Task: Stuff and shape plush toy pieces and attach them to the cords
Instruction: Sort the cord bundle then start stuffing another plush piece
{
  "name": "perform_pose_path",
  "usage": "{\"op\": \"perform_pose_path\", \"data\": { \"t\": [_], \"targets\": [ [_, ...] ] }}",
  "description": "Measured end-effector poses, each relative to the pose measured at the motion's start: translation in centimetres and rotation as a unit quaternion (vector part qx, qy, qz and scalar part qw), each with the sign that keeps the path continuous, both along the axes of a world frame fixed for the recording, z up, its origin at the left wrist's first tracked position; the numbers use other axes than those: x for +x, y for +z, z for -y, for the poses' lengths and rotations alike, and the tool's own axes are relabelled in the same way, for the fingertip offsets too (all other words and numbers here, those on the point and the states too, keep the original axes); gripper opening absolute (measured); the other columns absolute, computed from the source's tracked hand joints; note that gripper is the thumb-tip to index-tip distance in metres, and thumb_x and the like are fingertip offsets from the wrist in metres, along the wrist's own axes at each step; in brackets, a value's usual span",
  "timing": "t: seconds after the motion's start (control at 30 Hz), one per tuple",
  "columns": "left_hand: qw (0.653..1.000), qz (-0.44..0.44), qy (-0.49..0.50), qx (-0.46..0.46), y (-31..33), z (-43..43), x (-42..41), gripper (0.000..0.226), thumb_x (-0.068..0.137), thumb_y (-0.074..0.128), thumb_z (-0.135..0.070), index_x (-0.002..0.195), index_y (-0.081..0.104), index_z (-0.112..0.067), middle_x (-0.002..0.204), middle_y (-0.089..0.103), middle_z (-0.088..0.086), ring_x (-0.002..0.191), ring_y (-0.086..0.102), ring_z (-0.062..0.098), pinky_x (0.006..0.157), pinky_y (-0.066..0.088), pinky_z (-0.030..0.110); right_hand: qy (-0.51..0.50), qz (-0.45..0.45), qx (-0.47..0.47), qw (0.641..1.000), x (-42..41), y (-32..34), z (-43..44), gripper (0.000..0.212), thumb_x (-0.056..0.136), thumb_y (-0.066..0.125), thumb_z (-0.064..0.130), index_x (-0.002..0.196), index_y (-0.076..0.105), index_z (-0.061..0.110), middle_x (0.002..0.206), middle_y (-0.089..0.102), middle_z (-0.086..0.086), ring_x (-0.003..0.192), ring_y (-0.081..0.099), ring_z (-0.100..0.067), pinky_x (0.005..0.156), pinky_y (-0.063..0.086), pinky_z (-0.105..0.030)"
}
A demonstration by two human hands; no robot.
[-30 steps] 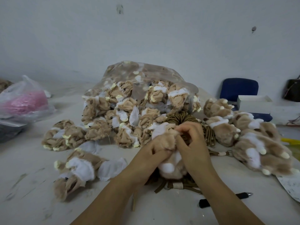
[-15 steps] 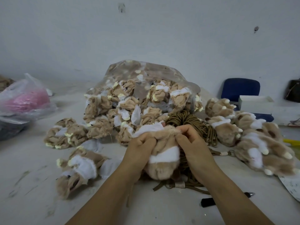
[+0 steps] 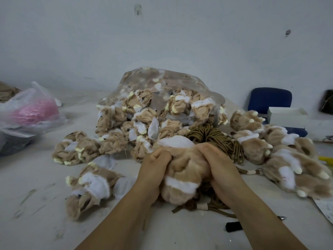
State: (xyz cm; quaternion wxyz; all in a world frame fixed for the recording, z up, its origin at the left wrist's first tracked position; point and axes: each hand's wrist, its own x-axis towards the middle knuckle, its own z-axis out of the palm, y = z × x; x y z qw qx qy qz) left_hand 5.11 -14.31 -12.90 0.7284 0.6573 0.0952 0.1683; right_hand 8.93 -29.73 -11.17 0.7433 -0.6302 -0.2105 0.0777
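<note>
Plainly soft and light, the tan plush piece [image 3: 182, 175] with its white band yields to any squeeze. By my judgement it is best held at the gathered upper rim, not by the rounded lower end. It sits just in front of the clear bag [image 3: 171, 82] of unstuffed pieces, resting among brown cords [image 3: 214, 136] on the bench [image 3: 36, 204]. Each grip is clenched into it. The left hand [image 3: 155, 170] digs curled fingers into one side of the fur. The right hand [image 3: 221, 168] does likewise on the other side, knuckles up and fingertips buried. Stuffed pieces [image 3: 252, 148] lie to the right of the bag.
</note>
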Motion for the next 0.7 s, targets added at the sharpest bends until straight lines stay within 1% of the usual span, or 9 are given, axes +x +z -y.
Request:
{"op": "perform_pose_path", "data": {
  "t": [0.1, 0.2, 0.27, 0.33, 0.37, 0.43, 0.5, 0.6, 0.7],
  "targets": [
    [0.997, 0.021, -0.033, -0.065, 0.2, -0.4, 0.0, 0.025, 0.093, 0.054, -0.011, 0.091, 0.078, -0.019, 0.093, 0.076, 0.01, 0.081, 0.072, 0.019, 0.062, 0.056, 0.028, -0.105, 0.04, 0.024, 0.993, 0.8, -0.2, 0.5, 0.022, 0.098, 0.046, 0.023, 0.095, 0.068, 0.021, 0.089, 0.07, -0.001, 0.085, 0.064, -0.017, 0.081, 0.052, -0.039],
    [0.99, 0.032, -0.075, -0.117, 0.3, -0.4, -0.1, 0.023, 0.094, 0.056, -0.01, 0.102, 0.077, -0.017, 0.102, 0.076, 0.012, 0.088, 0.073, 0.02, 0.067, 0.058, 0.028, -0.089, 0.042, 0.02, 0.995, 1.4, -0.6, 1.1, 0.026, 0.1, 0.044, 0.028, 0.1, 0.068, 0.021, 0.096, 0.071, -0.001, 0.092, 0.067, -0.019, 0.08, 0.053, -0.038],
    [0.99, 0.037, -0.084, -0.106, 0.2, -0.2, -0.1, 0.034, 0.094, 0.053, -0.004, 0.093, 0.079, -0.026, 0.1, 0.076, 0.004, 0.088, 0.072, 0.013, 0.067, 0.056, 0.022, -0.053, 0.041, -0.026, 0.997, 1.2, -1.1, 0.8, 0.027, 0.099, 0.044, 0.035, 0.099, 0.071, 0.028, 0.102, 0.071, 0.003, 0.1, 0.067, -0.016, 0.085, 0.053, -0.034],
    [0.996, 0.066, -0.055, -0.011, 0.3, -0.1, -0.2, 0.048, 0.093, 0.05, 0.002, 0.084, 0.079, -0.035, 0.102, 0.076, -0.009, 0.093, 0.069, 0.002, 0.071, 0.052, 0.013, -0.003, 0.009, -0.02, 1.0, 1.0, -1.5, 0.4, 0.026, 0.097, 0.048, 0.041, 0.101, 0.072, 0.032, 0.109, 0.071, 0.002, 0.108, 0.065, -0.015, 0.094, 0.049, -0.035],
    [0.992, 0.099, -0.032, 0.075, 0.4, 0.0, -0.4, 0.057, 0.093, 0.047, 0.006, 0.084, 0.078, -0.041, 0.106, 0.074, -0.018, 0.098, 0.065, -0.007, 0.077, 0.049, 0.008, 0.023, -0.006, -0.013, 1.0, 0.9, -1.5, 0.3, 0.029, 0.093, 0.05, 0.047, 0.104, 0.071, 0.031, 0.113, 0.071, 0.001, 0.11, 0.064, -0.015, 0.096, 0.047, -0.036],
    [0.938, 0.202, -0.006, 0.283, 0.4, 0.3, -0.6, 0.058, 0.094, 0.041, 0.009, 0.109, 0.071, -0.038, 0.126, 0.062, -0.025, 0.117, 0.051, -0.016, 0.094, 0.039, 0.005, 0.053, 0.014, -0.041, 0.998, 0.7, -1.5, 0.3, 0.04, 0.083, 0.054, 0.06, 0.109, 0.069, 0.034, 0.115, 0.07, 0.004, 0.111, 0.063, -0.011, 0.093, 0.049, -0.031],
    [0.862, 0.284, -0.007, 0.419, -0.1, 0.7, -0.3, 0.05, 0.093, 0.04, 0.007, 0.133, 0.059, -0.016, 0.146, 0.045, -0.008, 0.136, 0.035, -0.009, 0.11, 0.029, 0.011, 0.042, 0.056, -0.081, 0.994, 0.4, -1.1, 0.3, 0.044, 0.074, 0.059, 0.069, 0.106, 0.066, 0.04, 0.108, 0.071, 0.012, 0.102, 0.066, -0.005, 0.079, 0.053, -0.018],
    [0.824, 0.328, -0.036, 0.461, -0.3, 1.3, 0.0, 0.048, 0.097, 0.035, -0.002, 0.144, 0.043, -0.007, 0.158, 0.026, 0.006, 0.147, 0.018, -0.002, 0.117, 0.021, 0.017, -0.025, 0.079, -0.068, 0.994, 0.6, -0.9, 0.4, 0.044, 0.07, 0.067, 0.068, 0.1, 0.065, 0.036, 0.1, 0.071, 0.009, 0.094, 0.068, -0.009, 0.07, 0.053, -0.017],
    [0.818, 0.337, -0.055, 0.462, -0.2, 1.7, -0.1, 0.046, 0.097, 0.037, -0.005, 0.143, 0.045, -0.003, 0.159, 0.024, 0.015, 0.15, 0.022, 0.013, 0.118, 0.026, 0.024, -0.022, 0.017, 0.033, 0.999, 1.0, -0.7, 0.8, 0.033, 0.083, 0.066, 0.049, 0.105, 0.068, 0.024, 0.107, 0.071, -0.006, 0.1, 0.068, -0.022, 0.08, 0.056, -0.031]
  ]
}}
